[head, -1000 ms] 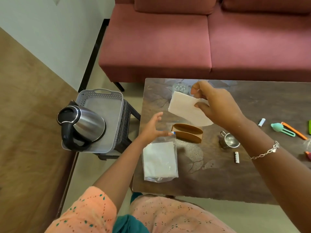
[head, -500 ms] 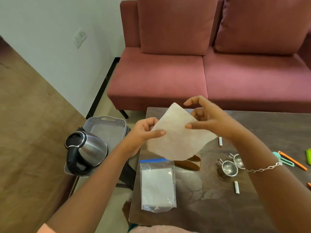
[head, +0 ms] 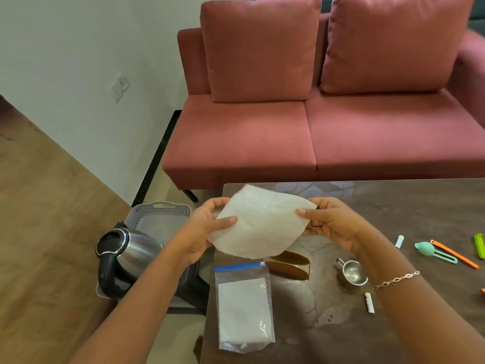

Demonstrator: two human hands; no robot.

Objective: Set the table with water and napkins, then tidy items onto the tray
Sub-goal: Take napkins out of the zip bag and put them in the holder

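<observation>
Both hands hold a white paper napkin (head: 262,224) in the air above the far left corner of the brown worktop (head: 409,206), clear of the surface. The left hand (head: 202,232) pinches the napkin's left edge, thumb on the near face and fingers curled behind. The right hand (head: 330,222) pinches the right edge the same way; a bracelet (head: 396,279) circles that wrist. The napkin's rounded lower edge hangs over the far end of a brown napkin holder (head: 288,266).

A zip bag of napkins (head: 242,306) lies flat along the worktop's left edge, its blue seal toward the holder and its bottom near the front edge. A small steel cup (head: 351,274) stands to the right of the holder, with a white stick (head: 369,302) near it. Another white stick (head: 399,241), a teal tool (head: 430,252), an orange clip (head: 454,253) and a green piece (head: 479,245) lie toward the right edge.

Bare worktop shows along the far side toward the pink sofa (head: 288,140), and in the near middle between the bag and the cup.

Just off the left edge, a grey perforated tray (head: 157,211) sits on a dark stool (head: 194,290). A steel kettle (head: 126,256) stands on the tray's near end; the tray's far end is bare.
</observation>
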